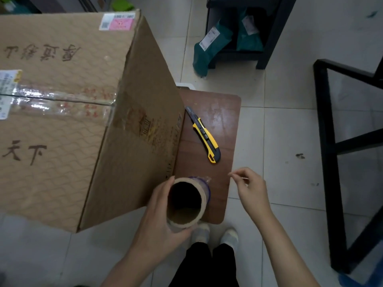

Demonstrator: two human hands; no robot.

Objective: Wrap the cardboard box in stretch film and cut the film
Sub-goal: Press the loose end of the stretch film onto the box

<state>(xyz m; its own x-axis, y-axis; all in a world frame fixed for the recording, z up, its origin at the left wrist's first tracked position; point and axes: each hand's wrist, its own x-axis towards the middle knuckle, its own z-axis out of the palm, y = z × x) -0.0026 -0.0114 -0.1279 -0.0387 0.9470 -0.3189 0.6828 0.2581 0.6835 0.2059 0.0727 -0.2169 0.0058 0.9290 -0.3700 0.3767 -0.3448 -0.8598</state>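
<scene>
**Finding the film's loose end beside the box**

From the head camera we look down on a large cardboard box (68,112) sitting on a small brown table (215,125), which it mostly covers; we take the box as our landmark. Its top flaps are taped shut, so we cannot tell what is inside. No film is visible on it yet, so by our reading the wrapping has barely begun.

Just beside the box's near right corner, our left hand (159,220) is wrapped firmly around the film roll (186,204). The roll stands upright, its long axis pointing up toward the camera, so we look straight down its hollow, empty cardboard core. A bit of clear film shows at its far rim, touching or nearly touching the box's side wall.

Our right hand (248,189) hovers to the right of the roll, farther from the box, with thumb and forefinger pinched together and the other fingers loosely curled. It may be holding a thin edge of film, but we cannot tell for certain.

The coming move turns on this: the box lies to the left of and beyond the roll, so the loose end must be carried leftward onto that side wall, and the left hand is nearer.

The yellow-and-black knife (204,134) lies on the table along the box's right side, beyond the roll, apart from both hands.
</scene>
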